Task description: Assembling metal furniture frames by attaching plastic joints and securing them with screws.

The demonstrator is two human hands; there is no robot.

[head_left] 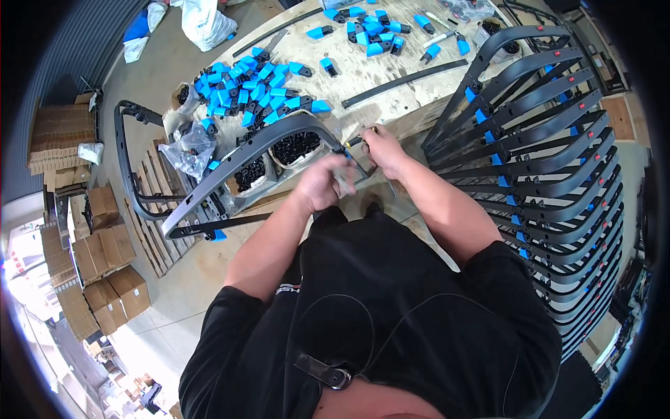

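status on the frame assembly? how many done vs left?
Done: a stack of dark curved frames with blue clips fitted stands at the person's right. In hand: one curved frame lies across the plywood bench; the left hand and right hand work at its end. Left: a big pile of loose blue clips. Exact counts are unreadable.

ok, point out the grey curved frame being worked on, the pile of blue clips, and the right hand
grey curved frame (pixel 246 149), head view, on the top of its arched bar.
pile of blue clips (pixel 255 94), head view, on a clip mid-pile.
right hand (pixel 382 149), head view, on the back of the hand.
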